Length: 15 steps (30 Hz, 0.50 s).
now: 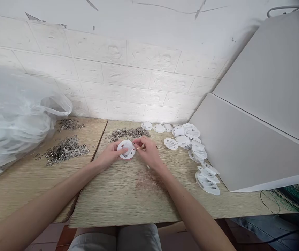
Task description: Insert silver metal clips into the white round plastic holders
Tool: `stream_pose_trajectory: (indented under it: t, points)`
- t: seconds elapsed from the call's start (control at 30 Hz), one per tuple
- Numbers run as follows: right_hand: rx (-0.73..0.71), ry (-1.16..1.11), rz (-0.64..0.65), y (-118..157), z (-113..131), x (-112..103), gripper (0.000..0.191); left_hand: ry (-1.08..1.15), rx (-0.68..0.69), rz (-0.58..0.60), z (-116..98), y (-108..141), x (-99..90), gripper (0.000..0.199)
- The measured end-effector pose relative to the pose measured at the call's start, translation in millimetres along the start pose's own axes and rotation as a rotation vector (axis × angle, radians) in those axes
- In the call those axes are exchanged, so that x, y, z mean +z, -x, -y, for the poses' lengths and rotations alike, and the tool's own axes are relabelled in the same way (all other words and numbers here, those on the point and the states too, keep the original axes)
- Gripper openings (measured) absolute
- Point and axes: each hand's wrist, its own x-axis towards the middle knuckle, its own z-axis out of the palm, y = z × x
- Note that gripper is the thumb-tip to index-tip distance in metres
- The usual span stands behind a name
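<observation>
A round white disc with printed marks and small slots is held above the wooden table in the head view. My left hand grips its left edge, thumb on top and fingers beneath. At the disc's right edge, my right hand has its fingers pinched together; whatever is between them is too small to make out. Just behind the disc lies a pile of small metal parts. One small metal piece rests on the table below my right hand.
Many white discs lie in overlapping groups at the right, beside a large grey box. More metal parts are heaped at the left, next to a translucent bag. A white brick-patterned wall stands behind the table.
</observation>
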Motion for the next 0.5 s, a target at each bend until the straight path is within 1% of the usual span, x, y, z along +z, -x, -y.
stream_pose_trajectory:
  t: [0.13, 0.27, 0.33, 0.4, 0.47, 0.5]
  points:
    - [0.017, 0.002, -0.009, 0.4, -0.8, 0.5, 0.015, 0.001, 0.011, 0.034, -0.4, 1.2, 0.0, 0.041]
    - [0.066, -0.002, -0.025, 0.2, -0.5, 0.3, 0.015, 0.013, 0.025, 0.068, -1.8, 2.2, 2.4, 0.044]
    - [0.115, -0.066, -0.025, -0.7, 0.4, -0.8, 0.013, -0.011, 0.045, 0.017, -1.5, 1.7, 2.6, 0.044]
    - [0.174, -0.191, -0.002, -1.6, 1.6, -2.1, 0.013, -0.081, 0.081, -0.086, -1.4, 1.2, 1.9, 0.043]
    - [0.217, -0.339, 0.035, -2.1, 3.0, -3.0, 0.016, -0.181, 0.143, -0.170, -1.9, 1.4, 0.7, 0.036]
    - [0.228, -0.406, 0.051, -2.0, 3.7, -3.1, 0.018, -0.225, 0.187, -0.187, -2.5, 1.8, 0.2, 0.031]
